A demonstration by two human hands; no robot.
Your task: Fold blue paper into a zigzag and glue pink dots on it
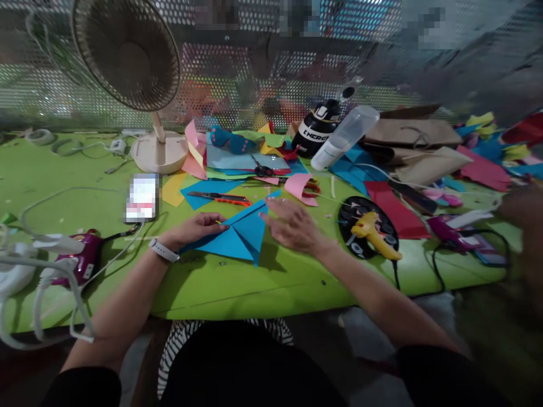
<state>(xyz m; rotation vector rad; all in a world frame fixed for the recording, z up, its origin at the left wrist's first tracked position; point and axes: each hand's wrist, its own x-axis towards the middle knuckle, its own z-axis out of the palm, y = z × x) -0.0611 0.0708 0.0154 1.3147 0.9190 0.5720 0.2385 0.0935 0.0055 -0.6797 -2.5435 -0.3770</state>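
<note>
A folded sheet of blue paper point(244, 240) is raised just over the green table, with a crease along its upper edge and a loose flap pointing down. My left hand point(198, 229), with a white band at the wrist, pinches the paper's left part between thumb and fingers. At the paper's right end, my right hand point(292, 226) has its fingers stretched out and slightly apart; whether the fingertips touch the edge I cannot tell. Just beyond the paper lies an orange utility knife point(231, 199) on another blue piece. Black scissors point(263, 168) rest farther back on the stacked sheets.
A yellow glue gun point(375, 234) lies on a black round tray point(354, 226) at right. A phone point(142, 198), a fan point(159, 152) and a purple power strip point(80, 260) with cables occupy the left. Bottles and paper scraps line the back. Part of another person shows at far right.
</note>
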